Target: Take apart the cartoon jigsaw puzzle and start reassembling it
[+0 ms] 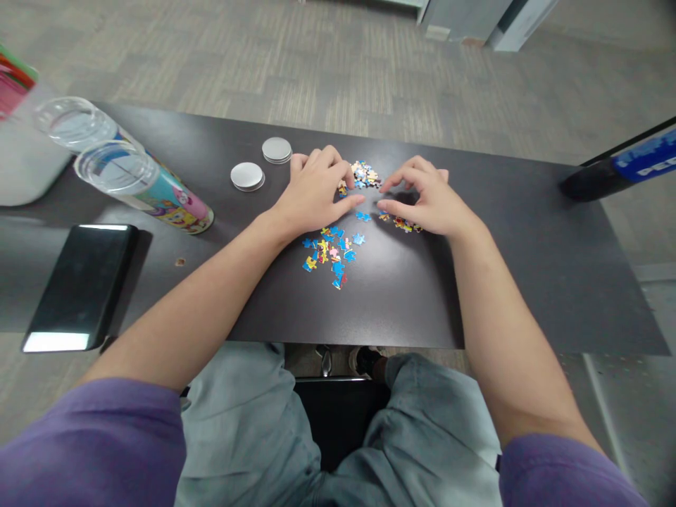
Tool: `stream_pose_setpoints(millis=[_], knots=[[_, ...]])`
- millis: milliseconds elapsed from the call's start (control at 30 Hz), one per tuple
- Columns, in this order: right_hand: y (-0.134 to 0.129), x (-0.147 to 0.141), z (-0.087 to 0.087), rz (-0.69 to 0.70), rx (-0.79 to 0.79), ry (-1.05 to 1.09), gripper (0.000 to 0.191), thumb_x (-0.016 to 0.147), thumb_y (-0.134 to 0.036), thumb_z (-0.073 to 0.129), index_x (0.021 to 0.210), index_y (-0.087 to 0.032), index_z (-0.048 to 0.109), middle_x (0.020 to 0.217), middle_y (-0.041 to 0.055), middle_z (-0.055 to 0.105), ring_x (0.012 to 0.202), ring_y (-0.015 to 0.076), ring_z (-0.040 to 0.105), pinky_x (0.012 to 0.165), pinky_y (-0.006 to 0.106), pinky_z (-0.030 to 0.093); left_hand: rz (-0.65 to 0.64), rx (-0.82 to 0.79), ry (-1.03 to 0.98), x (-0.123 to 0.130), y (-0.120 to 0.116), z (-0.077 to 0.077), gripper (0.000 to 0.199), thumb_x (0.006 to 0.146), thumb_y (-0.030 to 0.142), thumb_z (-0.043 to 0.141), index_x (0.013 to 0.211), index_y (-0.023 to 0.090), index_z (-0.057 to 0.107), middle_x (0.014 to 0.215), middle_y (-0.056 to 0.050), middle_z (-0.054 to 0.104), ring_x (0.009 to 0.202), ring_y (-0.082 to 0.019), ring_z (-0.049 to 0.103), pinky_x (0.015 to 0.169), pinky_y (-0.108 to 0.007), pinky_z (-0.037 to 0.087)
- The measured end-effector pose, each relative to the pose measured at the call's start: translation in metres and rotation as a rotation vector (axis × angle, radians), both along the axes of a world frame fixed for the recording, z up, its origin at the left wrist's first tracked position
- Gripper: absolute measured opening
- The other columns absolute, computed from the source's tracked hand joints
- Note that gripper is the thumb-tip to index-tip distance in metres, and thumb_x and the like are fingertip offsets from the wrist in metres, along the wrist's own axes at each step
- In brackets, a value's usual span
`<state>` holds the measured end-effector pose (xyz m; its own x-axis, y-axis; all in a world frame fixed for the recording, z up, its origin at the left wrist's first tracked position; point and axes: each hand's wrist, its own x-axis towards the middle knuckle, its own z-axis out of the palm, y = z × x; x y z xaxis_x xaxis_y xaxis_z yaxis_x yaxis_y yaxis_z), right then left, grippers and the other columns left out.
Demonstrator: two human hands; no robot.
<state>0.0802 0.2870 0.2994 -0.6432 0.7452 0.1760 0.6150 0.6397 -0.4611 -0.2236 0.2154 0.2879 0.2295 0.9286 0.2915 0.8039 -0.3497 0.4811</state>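
Note:
Small jigsaw pieces lie in groups on the dark table [528, 260]. My left hand [318, 189] is over the table with thumb and fingers apart, beside a few pieces partly hidden by its fingers. Facing it, my right hand [425, 197] has its fingers curved and a gap between thumb and forefinger; colourful pieces [405, 224] lie partly under it. A pale pile of pieces [364, 173] sits beyond, between the two hands. Nearer me is a loose spread of blue, yellow and pink pieces [334, 252]. One blue piece [362, 217] lies between my thumbs.
Two round lids [277, 149] [246, 176] lie left of my left hand. Farther left stand two clear-topped printed canisters [145, 186] [79, 125] and a black device [79, 285]. A dark bottle with a blue label [641, 163] stands at the far right.

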Motion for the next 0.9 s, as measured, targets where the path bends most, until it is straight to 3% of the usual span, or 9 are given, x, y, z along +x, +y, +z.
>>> stream_pose_setpoints(millis=[100,167,433,600,767,900], knots=[[-0.010,-0.019,-0.007,0.004,0.014,-0.010,0.038,0.110,-0.063,0.088,0.123,-0.028,0.080,0.147,0.0175,0.077,0.130,0.0460,0.076,0.130,0.073,0.044,0.128,-0.016,-0.008,-0.008,0.004,0.004,0.033,0.124,0.060,0.065,0.128,0.030,0.079,0.153,-0.012,0.076,0.145,-0.041,0.067,0.135,-0.075,0.039],[-0.013,-0.026,-0.010,0.016,0.032,-0.025,0.039,0.109,-0.062,0.090,0.124,-0.028,0.078,0.153,0.0202,0.076,0.138,0.0502,0.075,0.129,0.073,0.044,0.188,-0.037,0.004,-0.016,0.007,0.006,0.037,0.124,0.065,0.064,0.131,0.031,0.077,0.154,-0.011,0.074,0.144,-0.039,0.064,0.136,-0.077,0.038],[0.012,0.017,-0.007,-0.074,0.077,-0.021,0.042,0.106,-0.068,0.091,0.122,-0.030,0.080,0.149,0.0168,0.080,0.122,0.0439,0.076,0.125,0.070,0.047,0.149,-0.032,0.023,-0.021,0.008,-0.001,0.046,0.108,0.069,0.094,0.127,0.031,0.077,0.147,-0.011,0.077,0.141,-0.042,0.068,0.132,-0.074,0.044],[0.007,0.008,-0.006,-0.065,0.092,-0.002,0.039,0.116,-0.068,0.077,0.127,-0.031,0.086,0.144,0.0147,0.080,0.118,0.0401,0.075,0.128,0.069,0.044,0.087,-0.037,0.018,-0.006,0.002,-0.001,0.060,0.093,0.067,0.109,0.127,0.028,0.078,0.148,-0.015,0.077,0.145,-0.051,0.072,0.131,-0.074,0.044],[-0.012,-0.016,0.000,0.077,0.018,-0.029,0.040,0.121,-0.069,0.075,0.137,-0.039,0.097,0.143,0.0124,0.077,0.137,0.0424,0.071,0.130,0.069,0.040,0.084,0.018,-0.025,-0.007,0.002,-0.005,0.029,0.110,0.054,0.087,0.125,0.030,0.080,0.144,-0.014,0.079,0.144,-0.048,0.072,0.134,-0.076,0.043],[-0.013,-0.015,0.003,0.194,-0.033,-0.045,0.037,0.121,-0.069,0.077,0.129,-0.043,0.103,0.143,0.0109,0.076,0.139,0.0409,0.070,0.130,0.069,0.039,0.124,0.055,-0.025,-0.013,0.006,-0.012,0.023,0.110,0.051,0.083,0.123,0.032,0.081,0.139,-0.012,0.082,0.138,-0.045,0.073,0.133,-0.076,0.046]])
